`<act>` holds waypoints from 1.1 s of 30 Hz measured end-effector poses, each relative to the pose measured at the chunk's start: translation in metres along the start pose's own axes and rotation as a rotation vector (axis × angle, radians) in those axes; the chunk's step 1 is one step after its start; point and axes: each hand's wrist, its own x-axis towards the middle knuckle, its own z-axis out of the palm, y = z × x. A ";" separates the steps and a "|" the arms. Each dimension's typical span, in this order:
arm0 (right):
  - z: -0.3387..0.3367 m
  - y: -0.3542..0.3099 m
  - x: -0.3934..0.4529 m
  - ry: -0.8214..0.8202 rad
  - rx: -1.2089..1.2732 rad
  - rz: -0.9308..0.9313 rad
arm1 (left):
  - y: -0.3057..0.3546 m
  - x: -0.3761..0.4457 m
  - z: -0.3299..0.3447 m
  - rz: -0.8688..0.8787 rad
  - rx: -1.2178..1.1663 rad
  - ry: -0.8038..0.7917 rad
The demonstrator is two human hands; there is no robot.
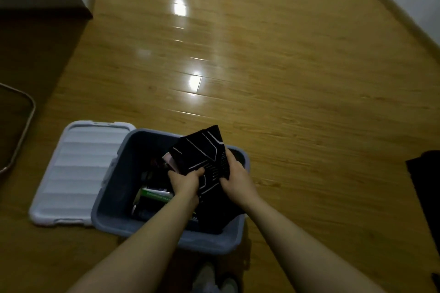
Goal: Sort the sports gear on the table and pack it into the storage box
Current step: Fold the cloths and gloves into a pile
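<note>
A blue-grey storage box (112, 200) stands open on the wooden floor below me. Both hands hold a black fabric piece with white line markings (202, 150) over the box. My left hand (184, 179) grips its lower left edge, and my right hand (234, 177) grips its right side. The cloth's lower part hangs into the box. Inside the box lie a green-and-white packet (156, 194), a pink item (170, 160) behind the cloth, and dark gear that I cannot make out.
The box's pale ribbed lid (78, 171) lies flat on the floor against the box's left side. A dark object (423, 188) sits at the right edge. A curved metal frame (22, 126) shows at far left. My shoes (214, 279) are just below the box.
</note>
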 end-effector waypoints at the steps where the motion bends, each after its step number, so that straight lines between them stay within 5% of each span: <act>1: 0.005 0.005 0.009 -0.007 -0.005 -0.001 | -0.006 0.011 0.001 -0.022 -0.024 0.011; 13: 0.107 0.116 0.150 0.026 -0.336 -0.169 | -0.124 0.183 0.055 -0.225 -0.413 0.127; 18: 0.127 0.150 0.152 -0.054 -0.346 -0.058 | -0.149 0.204 0.061 -0.378 -0.205 0.024; 33: 0.071 0.089 0.073 0.028 0.059 0.127 | -0.060 0.092 0.039 -0.221 0.132 -0.175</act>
